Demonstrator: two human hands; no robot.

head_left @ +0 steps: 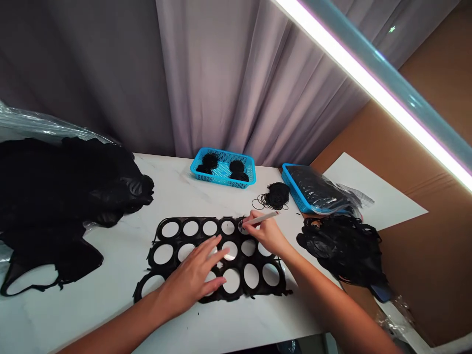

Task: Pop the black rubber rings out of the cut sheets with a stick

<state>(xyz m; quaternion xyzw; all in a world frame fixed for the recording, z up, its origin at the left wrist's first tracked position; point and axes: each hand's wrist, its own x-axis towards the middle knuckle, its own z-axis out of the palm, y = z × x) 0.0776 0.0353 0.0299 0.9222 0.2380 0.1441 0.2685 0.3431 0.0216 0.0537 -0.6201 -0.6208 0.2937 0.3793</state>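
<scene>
A black sheet (pixel 240 263) with rows of round holes lies flat on the white table (pixel 110 322), and the white surface shows through the holes. My left hand (pixel 191 278) rests on its middle, fingers spread. At the sheet's far edge, toward the right, my right hand (pixel 268 233) pinches a slim white pen-like tool (pixel 267 217). The tool's tip is hidden by my fingers, near a hole in the far row. Just beyond that hand sits a tangle of thin black cord loops (pixel 278 195).
A blue basket (pixel 223 183) holds several black bundles (pixel 237 166). Another blue basket (pixel 295 191) carries a plastic bag of black material (pixel 315 189). Black ring-like pieces (pixel 342 250) lie at right, a black fabric heap (pixel 66 182) at left. A bright tube lamp (pixel 368 69) crosses the upper right.
</scene>
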